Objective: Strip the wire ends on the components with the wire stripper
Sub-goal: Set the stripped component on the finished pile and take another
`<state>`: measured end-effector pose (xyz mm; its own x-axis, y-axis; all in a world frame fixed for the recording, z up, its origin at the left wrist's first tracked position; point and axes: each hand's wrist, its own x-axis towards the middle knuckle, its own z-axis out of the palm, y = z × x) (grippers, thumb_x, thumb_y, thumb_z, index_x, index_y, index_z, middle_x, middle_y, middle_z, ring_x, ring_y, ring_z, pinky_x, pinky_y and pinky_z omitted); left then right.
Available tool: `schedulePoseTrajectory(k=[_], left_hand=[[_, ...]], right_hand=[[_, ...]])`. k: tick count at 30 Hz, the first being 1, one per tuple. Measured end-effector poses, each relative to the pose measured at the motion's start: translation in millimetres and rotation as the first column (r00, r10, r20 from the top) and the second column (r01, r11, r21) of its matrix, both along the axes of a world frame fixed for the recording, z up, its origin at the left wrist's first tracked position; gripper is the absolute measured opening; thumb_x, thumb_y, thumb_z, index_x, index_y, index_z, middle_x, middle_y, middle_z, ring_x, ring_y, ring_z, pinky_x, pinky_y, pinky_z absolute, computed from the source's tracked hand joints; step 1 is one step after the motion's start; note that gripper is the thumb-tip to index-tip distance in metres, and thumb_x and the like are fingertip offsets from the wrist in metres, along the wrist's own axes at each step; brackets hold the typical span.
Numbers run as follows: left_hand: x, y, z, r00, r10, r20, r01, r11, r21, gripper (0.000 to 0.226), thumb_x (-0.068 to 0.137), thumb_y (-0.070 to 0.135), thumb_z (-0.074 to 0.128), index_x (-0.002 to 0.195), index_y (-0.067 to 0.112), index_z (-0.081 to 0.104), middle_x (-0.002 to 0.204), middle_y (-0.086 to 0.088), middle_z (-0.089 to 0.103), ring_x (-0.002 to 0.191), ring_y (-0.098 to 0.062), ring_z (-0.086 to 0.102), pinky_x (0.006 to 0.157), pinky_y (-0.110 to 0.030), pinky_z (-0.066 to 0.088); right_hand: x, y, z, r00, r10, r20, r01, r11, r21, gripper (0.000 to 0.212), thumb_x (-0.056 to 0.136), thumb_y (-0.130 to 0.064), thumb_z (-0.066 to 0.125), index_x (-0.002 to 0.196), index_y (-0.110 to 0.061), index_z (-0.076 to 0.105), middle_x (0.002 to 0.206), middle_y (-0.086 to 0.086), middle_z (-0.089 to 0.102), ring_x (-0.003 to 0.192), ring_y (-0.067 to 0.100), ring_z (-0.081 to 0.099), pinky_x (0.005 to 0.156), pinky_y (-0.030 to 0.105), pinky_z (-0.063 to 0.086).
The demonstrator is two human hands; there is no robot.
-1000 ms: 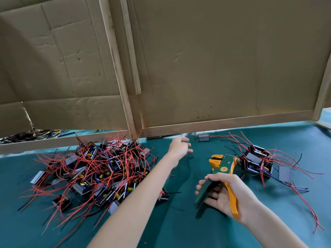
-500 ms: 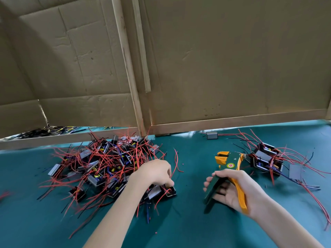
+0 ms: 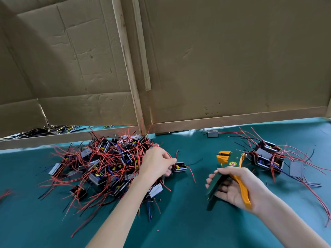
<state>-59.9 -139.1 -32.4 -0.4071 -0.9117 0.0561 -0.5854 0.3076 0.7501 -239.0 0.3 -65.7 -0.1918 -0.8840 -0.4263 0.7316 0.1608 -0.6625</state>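
At the right edge of the big pile [image 3: 100, 163] of components, your left hand [image 3: 157, 163] pinched one small component [image 3: 179, 167], its red leads trailing free; grip on body or lead not resolved. Right of the pile, well apart, your right hand [image 3: 238, 188] was wrapped round the wire stripper [image 3: 229, 163] handles. Judgement: component light and rigid, leads thin, springy, likely to snag neighbours. Hold the body and present one lead end at a time.
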Motion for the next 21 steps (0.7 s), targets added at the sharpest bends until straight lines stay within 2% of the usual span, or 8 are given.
schedulePoseTrajectory(k=[3, 6, 8, 11, 14, 17, 19, 21], left_hand=[[0, -1, -5, 0.997, -0.034, 0.073, 0.035, 0.999, -0.015, 0.02, 0.087, 0.017, 0.068, 0.075, 0.0, 0.068, 0.068, -0.011, 0.071, 0.06, -0.023, 0.071, 0.062, -0.031, 0.061], [-3, -2, -9, 0.986, -0.058, 0.153, 0.097, 0.96, -0.261, 0.013, 0.088, 0.019, 0.065, 0.077, 0.012, 0.065, 0.073, 0.003, 0.067, 0.073, -0.017, 0.065, 0.07, -0.023, 0.05], [-6, 0, -14, 0.976, -0.141, 0.165, 0.193, 0.915, -0.355, 0.007, 0.087, 0.012, 0.061, 0.092, 0.017, 0.061, 0.09, 0.005, 0.061, 0.089, -0.013, 0.057, 0.08, -0.021, 0.043], [-12, 1, -29, 0.914, -0.269, 0.304, 0.367, 0.866, -0.339, 0.032, 0.087, 0.011, 0.059, 0.119, 0.016, 0.055, 0.12, 0.002, 0.058, 0.113, -0.015, 0.049, 0.101, -0.028, 0.036], [-15, 2, -39, 0.89, -0.261, 0.373, 0.4, 0.84, -0.366, 0.023, 0.089, 0.024, 0.063, 0.112, 0.017, 0.065, 0.114, 0.003, 0.067, 0.109, -0.018, 0.057, 0.103, -0.032, 0.034], [-16, 5, -38, 0.939, -0.259, 0.225, 0.327, 0.874, -0.36, 0.017, 0.09, 0.024, 0.065, 0.098, 0.012, 0.074, 0.1, -0.001, 0.073, 0.097, -0.02, 0.063, 0.094, -0.03, 0.04], [-15, 5, -30, 0.965, -0.261, 0.016, 0.252, 0.913, -0.321, 0.014, 0.09, 0.018, 0.066, 0.094, 0.01, 0.077, 0.095, -0.003, 0.074, 0.09, -0.017, 0.065, 0.087, -0.025, 0.045], [-13, 5, -18, 0.939, -0.259, -0.225, 0.207, 0.951, -0.232, 0.014, 0.091, 0.013, 0.064, 0.098, 0.012, 0.076, 0.1, 0.001, 0.074, 0.091, -0.005, 0.066, 0.083, -0.012, 0.047]], right_hand=[[-1, 0, 0, 1.0, -0.002, 0.003, 0.002, 1.0, -0.001, 0.019, 0.07, -0.002, 0.061, 0.088, 0.003, 0.059, 0.077, 0.023, 0.068, 0.065, 0.036, 0.071, 0.055, 0.047, 0.059], [-2, 0, 0, 1.0, 0.0, 0.012, 0.0, 1.0, -0.007, 0.02, 0.069, -0.002, 0.061, 0.088, 0.003, 0.058, 0.076, 0.023, 0.068, 0.066, 0.036, 0.071, 0.056, 0.047, 0.059], [-2, 0, -1, 1.0, -0.002, 0.014, 0.002, 1.0, -0.009, 0.021, 0.068, -0.002, 0.061, 0.088, 0.003, 0.058, 0.076, 0.023, 0.068, 0.066, 0.036, 0.071, 0.056, 0.047, 0.059], [-2, 0, -2, 1.0, 0.0, 0.011, 0.0, 1.0, -0.01, 0.022, 0.067, -0.003, 0.062, 0.088, 0.003, 0.058, 0.076, 0.022, 0.068, 0.066, 0.036, 0.071, 0.057, 0.047, 0.059], [-2, -1, -2, 1.0, 0.002, 0.004, -0.002, 1.0, -0.01, 0.022, 0.067, -0.003, 0.062, 0.088, 0.002, 0.058, 0.076, 0.022, 0.068, 0.066, 0.036, 0.071, 0.057, 0.047, 0.059], [-2, 0, -1, 1.0, 0.001, 0.006, -0.001, 1.0, -0.011, 0.021, 0.068, -0.003, 0.061, 0.088, 0.003, 0.059, 0.077, 0.023, 0.068, 0.066, 0.036, 0.071, 0.057, 0.047, 0.059], [-1, 0, -1, 1.0, 0.003, -0.002, -0.003, 1.0, -0.014, 0.022, 0.067, -0.003, 0.062, 0.088, 0.003, 0.059, 0.077, 0.022, 0.068, 0.066, 0.036, 0.071, 0.057, 0.047, 0.059], [0, 0, 0, 1.0, 0.01, -0.023, -0.011, 1.0, -0.021, 0.022, 0.067, -0.003, 0.062, 0.088, 0.003, 0.059, 0.077, 0.022, 0.068, 0.066, 0.035, 0.071, 0.057, 0.046, 0.059]])
